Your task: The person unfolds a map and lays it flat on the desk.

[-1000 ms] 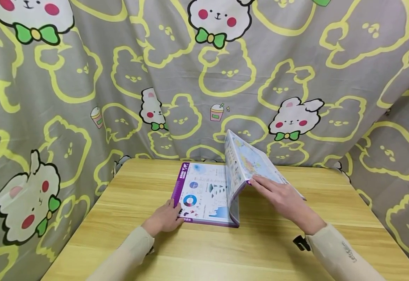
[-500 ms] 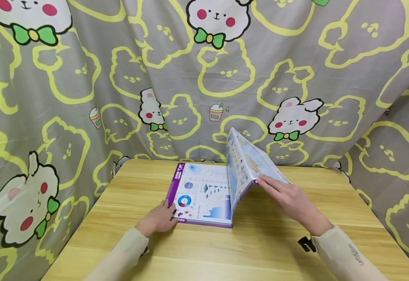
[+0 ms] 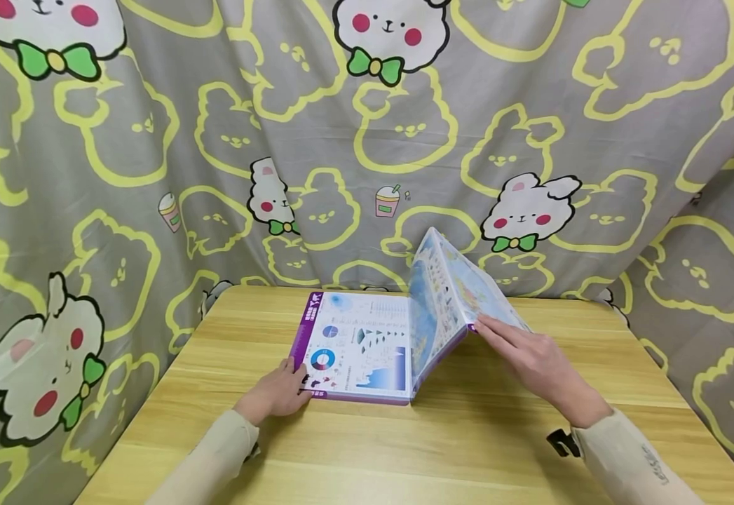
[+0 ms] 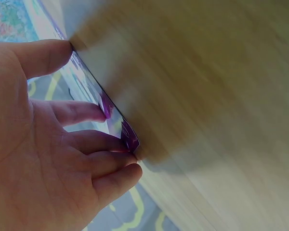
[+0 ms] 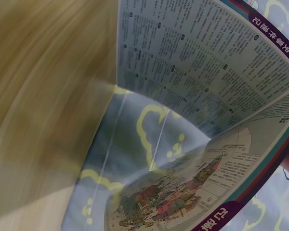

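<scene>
A folding map (image 3: 367, 351) with printed panels and a purple border stands partly unfolded on the wooden table. Its left panel, with charts and a blue ring, lies flat. The panels to the right rise into a tent-shaped fold (image 3: 455, 287), one slope carrying a world map. My left hand (image 3: 275, 389) rests at the near left corner, its fingertips and thumb along the purple edge. At the front end of the raised fold, my right hand (image 3: 531, 361) holds it with extended fingers; the thumb is hidden. Text and a coloured map (image 5: 173, 192) cover the underside in the right wrist view.
The wooden table (image 3: 354, 456) spreads around the map. A grey curtain (image 3: 316, 133) with bunny and yellow outline prints hangs behind and along both sides. A black strap end (image 3: 562, 443) sticks out at the right cuff.
My right hand has moved right, and the crest of the fold has gone with it, spreading the panels wider. The left hand and flat panel have shifted slightly left.
</scene>
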The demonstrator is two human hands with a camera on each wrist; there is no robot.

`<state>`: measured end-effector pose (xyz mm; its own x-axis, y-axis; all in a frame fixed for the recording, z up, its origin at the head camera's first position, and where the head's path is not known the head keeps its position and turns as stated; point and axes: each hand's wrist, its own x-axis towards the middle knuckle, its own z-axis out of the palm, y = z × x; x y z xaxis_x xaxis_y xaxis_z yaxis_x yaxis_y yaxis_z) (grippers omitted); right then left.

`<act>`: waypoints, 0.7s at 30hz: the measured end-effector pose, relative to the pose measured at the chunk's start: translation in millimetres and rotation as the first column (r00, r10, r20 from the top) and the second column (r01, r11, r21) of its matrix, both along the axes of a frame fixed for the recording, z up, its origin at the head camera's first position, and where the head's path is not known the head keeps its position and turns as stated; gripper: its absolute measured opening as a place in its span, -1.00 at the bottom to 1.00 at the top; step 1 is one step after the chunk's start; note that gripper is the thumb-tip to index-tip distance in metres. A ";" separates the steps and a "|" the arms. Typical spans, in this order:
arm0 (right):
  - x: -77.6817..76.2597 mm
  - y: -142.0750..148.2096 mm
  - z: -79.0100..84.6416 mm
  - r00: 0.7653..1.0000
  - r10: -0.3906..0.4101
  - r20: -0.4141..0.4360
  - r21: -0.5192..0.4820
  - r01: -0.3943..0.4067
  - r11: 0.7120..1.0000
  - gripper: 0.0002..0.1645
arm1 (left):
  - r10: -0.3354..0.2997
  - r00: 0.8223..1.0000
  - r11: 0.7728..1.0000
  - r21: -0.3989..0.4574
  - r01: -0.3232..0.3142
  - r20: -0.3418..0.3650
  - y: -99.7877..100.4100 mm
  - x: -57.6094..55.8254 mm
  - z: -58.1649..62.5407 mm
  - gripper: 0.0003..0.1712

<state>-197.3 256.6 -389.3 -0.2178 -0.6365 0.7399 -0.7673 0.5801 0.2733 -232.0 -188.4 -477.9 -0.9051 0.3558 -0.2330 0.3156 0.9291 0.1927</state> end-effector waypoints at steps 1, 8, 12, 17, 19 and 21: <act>0.3 1.2 -0.3 1.000 -0.001 0.001 0.000 0.001 1.000 -0.54 | 0.002 1.000 1.000 0.000 -0.002 0.002 -0.4 -0.2 0.0 -0.26; 0.9 7.8 -1.6 1.000 -0.014 0.000 0.002 0.014 1.000 -0.54 | 0.021 1.000 1.000 0.000 -0.021 0.008 -5.6 -2.1 0.3 -0.25; 1.4 10.1 -3.4 1.000 -0.019 -0.010 0.007 0.019 1.000 -0.55 | 0.020 1.000 1.000 -0.001 -0.020 0.008 -10.2 -2.6 0.2 -0.26; 1.4 13.1 -6.8 1.000 -0.023 -0.013 0.003 0.023 1.000 -0.55 | 0.021 1.000 1.000 0.013 -0.021 0.003 -14.0 -3.2 2.5 -0.27; 1.6 14.6 -8.5 1.000 -0.024 -0.010 0.001 0.025 1.000 -0.55 | 0.024 1.000 1.000 0.019 -0.024 0.002 -15.6 -3.6 3.1 -0.27; 2.2 16.6 -10.6 1.000 -0.029 -0.006 0.002 0.029 1.000 -0.54 | 0.027 1.000 0.999 0.017 -0.027 -0.001 -17.4 -4.0 2.5 -0.28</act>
